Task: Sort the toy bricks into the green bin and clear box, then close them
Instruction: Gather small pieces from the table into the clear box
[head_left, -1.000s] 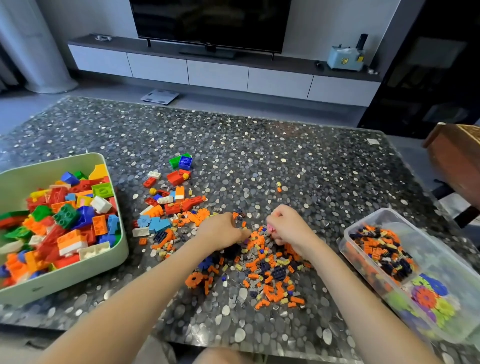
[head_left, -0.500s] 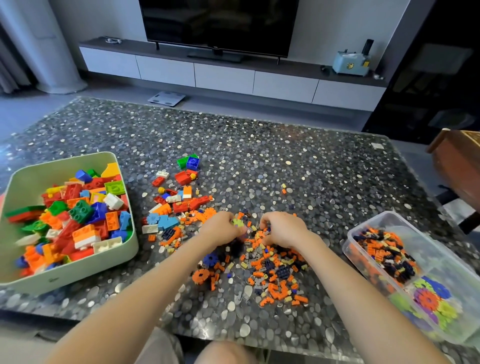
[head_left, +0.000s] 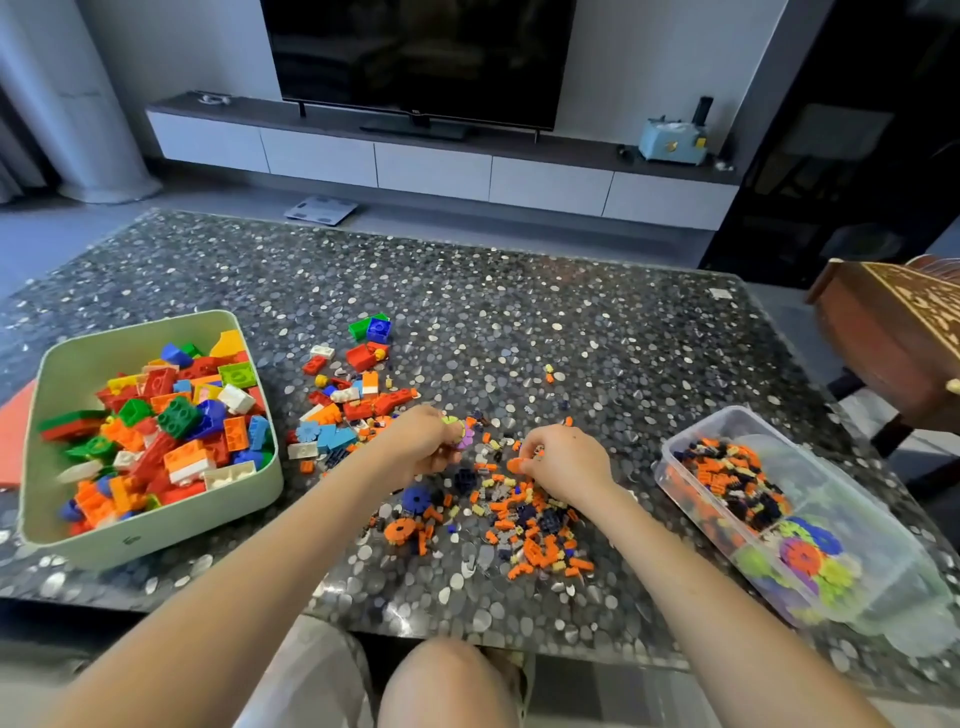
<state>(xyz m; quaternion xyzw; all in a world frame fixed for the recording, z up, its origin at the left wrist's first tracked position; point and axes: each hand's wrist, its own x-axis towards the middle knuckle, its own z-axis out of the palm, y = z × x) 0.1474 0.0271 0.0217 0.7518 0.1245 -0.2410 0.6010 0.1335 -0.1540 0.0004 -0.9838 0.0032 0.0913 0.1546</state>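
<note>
Right hand (head_left: 569, 462) pinches an orange piece (head_left: 514, 465), left hand (head_left: 418, 447) grips flower discs (head_left: 460, 434). Clear box (head_left: 862, 499) lies to our right, nearer the right hand.

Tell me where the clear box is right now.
In the head view, the clear box stands open on the right side of the table, right of the small-brick pile and the right hand, opposite the green bin.

Both forearms (head_left: 291, 545) were bare, running uncovered up to the left hand (head_left: 421, 441) and the right hand (head_left: 566, 465). Pale, whitish shorts (head_left: 311, 680) of thin, creased fabric covered one thigh, beside a bare knee (head_left: 447, 680).
</note>
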